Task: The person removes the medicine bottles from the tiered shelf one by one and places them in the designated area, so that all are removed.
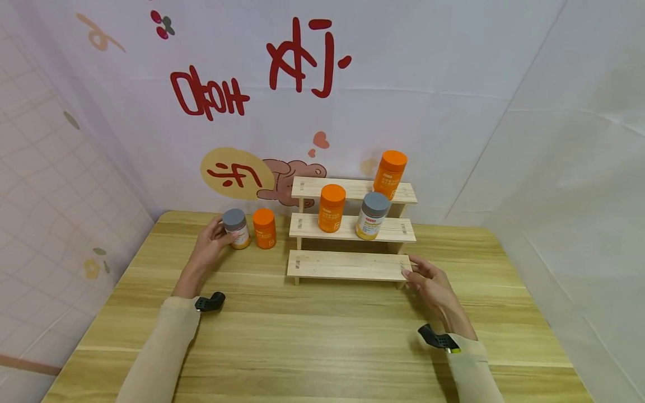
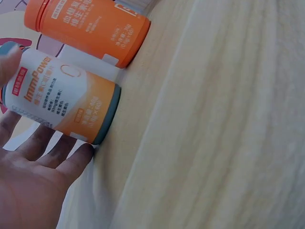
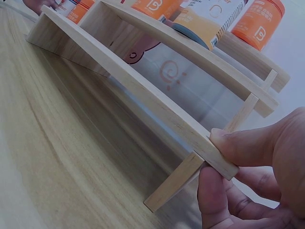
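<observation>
My left hand point(image 1: 213, 242) grips a grey-lidded supplement jar point(image 1: 238, 232) standing on the table's left side. In the left wrist view the thumb is at the lid end of this white-and-orange jar point(image 2: 66, 95), and the fingers reach behind it. Just right of it stands an orange jar point(image 1: 265, 229). My right hand point(image 1: 432, 286) pinches the right end of the lowest board of a three-step wooden rack point(image 1: 347, 265). In the right wrist view the thumb point(image 3: 238, 143) lies on top of that board, with fingers underneath.
On the rack's middle step stand another orange jar point(image 1: 331, 210) and another grey-lidded jar point(image 1: 372, 218). A further orange jar point(image 1: 390, 173) is at the right of the top step. Behind the wooden table point(image 1: 312, 341) hangs a printed white cloth point(image 1: 428, 84).
</observation>
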Demonstrator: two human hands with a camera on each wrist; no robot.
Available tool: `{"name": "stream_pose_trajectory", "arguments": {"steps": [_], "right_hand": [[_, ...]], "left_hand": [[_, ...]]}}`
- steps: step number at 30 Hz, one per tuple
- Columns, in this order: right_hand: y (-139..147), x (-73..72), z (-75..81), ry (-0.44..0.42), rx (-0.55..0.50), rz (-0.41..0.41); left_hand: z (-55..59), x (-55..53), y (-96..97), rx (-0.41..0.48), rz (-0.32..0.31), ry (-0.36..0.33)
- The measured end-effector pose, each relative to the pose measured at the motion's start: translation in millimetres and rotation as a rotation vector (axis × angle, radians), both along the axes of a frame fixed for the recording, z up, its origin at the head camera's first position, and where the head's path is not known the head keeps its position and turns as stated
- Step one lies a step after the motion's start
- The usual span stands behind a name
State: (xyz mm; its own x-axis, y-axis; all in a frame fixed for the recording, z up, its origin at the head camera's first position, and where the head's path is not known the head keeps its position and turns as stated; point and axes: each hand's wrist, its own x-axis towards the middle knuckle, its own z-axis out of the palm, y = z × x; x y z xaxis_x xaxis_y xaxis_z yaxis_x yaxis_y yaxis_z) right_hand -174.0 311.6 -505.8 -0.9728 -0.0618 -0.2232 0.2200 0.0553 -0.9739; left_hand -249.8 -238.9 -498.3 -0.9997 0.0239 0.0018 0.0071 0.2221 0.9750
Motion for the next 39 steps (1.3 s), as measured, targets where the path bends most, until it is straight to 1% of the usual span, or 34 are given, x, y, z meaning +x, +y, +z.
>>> {"name": "stream_pose_trajectory", "arguments": {"steps": [4, 6, 9, 12, 14, 17, 19, 24, 27, 34, 39], "right_hand": [[-1, 0.0, 0.2, -0.002, -0.001, 0.003], [0, 0.0, 0.3, -0.003, -0.003, 0.002], [0, 0.0, 0.2, -0.003, -0.004, 0.004], [1, 0.1, 0.1, 0.000, 0.003, 0.006], [1, 0.1, 0.0, -0.001, 0.006, 0.008], [1, 0.0, 0.0, -0.001, 0.008, 0.004], [1, -0.2, -0.1, 0.001, 0.010, 0.005], [0, -0.7, -0.3, 0.009, 0.017, 0.000], [-1, -0.9, -0.4, 0.009, 0.011, 0.000], [-1, -1.7, -0.7, 0.009, 0.002, 0.003], [0, -1.7, -2.5, 0.004, -0.001, 0.000]], "left_hand": [[3.1, 1.1, -3.9, 0.009, -0.002, -0.010], [6.3, 1.9, -5.2, 0.018, -0.001, -0.003], [11.2, 2.3, -7.5, 0.056, -0.006, 0.038], [18.7, 3.4, -9.0, 0.113, -0.004, 0.106], [24.8, 4.7, -9.1, 0.145, 0.003, 0.139], [35.1, 6.6, -7.8, 0.185, 0.010, 0.160], [40.9, 7.1, -7.2, 0.194, 0.019, 0.169], [51.8, 7.4, -5.7, 0.251, 0.042, 0.198], [58.2, 8.6, -3.3, 0.281, 0.045, 0.221], [73.6, 10.1, 5.5, 0.326, 0.023, 0.256], [84.1, 9.4, 16.0, 0.375, -0.011, 0.283]]}}
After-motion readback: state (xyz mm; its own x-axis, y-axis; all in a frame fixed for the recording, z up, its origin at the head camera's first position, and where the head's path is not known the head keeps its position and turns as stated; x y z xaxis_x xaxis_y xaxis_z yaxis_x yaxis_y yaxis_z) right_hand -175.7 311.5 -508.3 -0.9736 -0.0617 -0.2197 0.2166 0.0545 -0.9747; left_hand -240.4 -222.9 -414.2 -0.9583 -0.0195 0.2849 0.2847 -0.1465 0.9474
